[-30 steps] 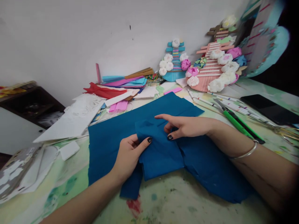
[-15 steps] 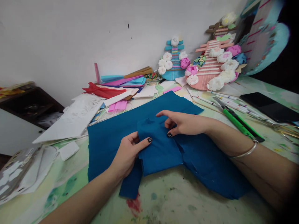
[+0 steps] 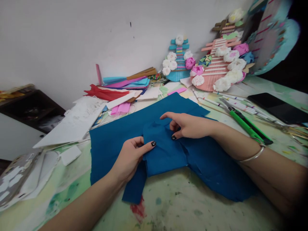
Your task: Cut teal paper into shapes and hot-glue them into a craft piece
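Note:
A folded piece of blue crepe paper (image 3: 166, 157) is between my hands, over a larger blue sheet (image 3: 110, 141) on the table. My left hand (image 3: 131, 157) pinches the left edge of the folded piece, thumb on top and fingers behind it. My right hand (image 3: 189, 125) pinches the upper right part of the same piece between thumb and curled fingers, with its index finger stretched out to the left. More blue paper spreads under my right forearm. A narrow blue strip (image 3: 134, 189) hangs below my left hand. The fingertips behind the paper are hidden.
To the right lie a green utility knife (image 3: 247, 126), several marker pens (image 3: 252, 110), a black phone (image 3: 279, 107) and scissors (image 3: 291, 130). Flower-decorated blue (image 3: 179, 75) and pink (image 3: 211, 81) lute-shaped crafts stand at the back. Coloured paper (image 3: 108, 93) and white sheets (image 3: 69, 128) lie left.
Both hands keep their hold on the blue crepe paper. The lower edge of the folded piece has risen slightly. The view has shifted a little.

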Demonstrator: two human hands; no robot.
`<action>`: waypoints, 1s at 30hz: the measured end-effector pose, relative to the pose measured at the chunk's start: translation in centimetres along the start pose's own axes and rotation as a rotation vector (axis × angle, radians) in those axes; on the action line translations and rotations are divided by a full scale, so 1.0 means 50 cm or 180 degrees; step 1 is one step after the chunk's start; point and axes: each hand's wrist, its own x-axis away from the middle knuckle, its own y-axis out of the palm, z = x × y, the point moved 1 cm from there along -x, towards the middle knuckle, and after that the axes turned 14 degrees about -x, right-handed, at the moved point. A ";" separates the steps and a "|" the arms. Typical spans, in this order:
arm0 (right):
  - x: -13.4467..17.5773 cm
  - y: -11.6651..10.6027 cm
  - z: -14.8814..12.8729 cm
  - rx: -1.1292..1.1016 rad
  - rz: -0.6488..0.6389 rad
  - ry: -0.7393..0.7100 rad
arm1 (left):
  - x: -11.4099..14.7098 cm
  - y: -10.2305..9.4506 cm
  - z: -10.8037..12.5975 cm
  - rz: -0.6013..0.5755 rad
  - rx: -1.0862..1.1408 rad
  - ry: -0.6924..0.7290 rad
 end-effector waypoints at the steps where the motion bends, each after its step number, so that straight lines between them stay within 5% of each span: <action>1: 0.000 0.000 -0.001 0.0039 -0.0002 -0.0007 | 0.000 0.000 0.000 0.0005 0.0004 -0.0004; 22: -0.008 0.013 -0.002 0.0276 0.0113 -0.0104 | 0.003 -0.001 0.004 0.0029 0.0116 0.0003; 30: -0.008 0.003 0.005 0.0330 0.0283 -0.0089 | 0.000 -0.026 0.011 -0.0007 -0.0466 0.0161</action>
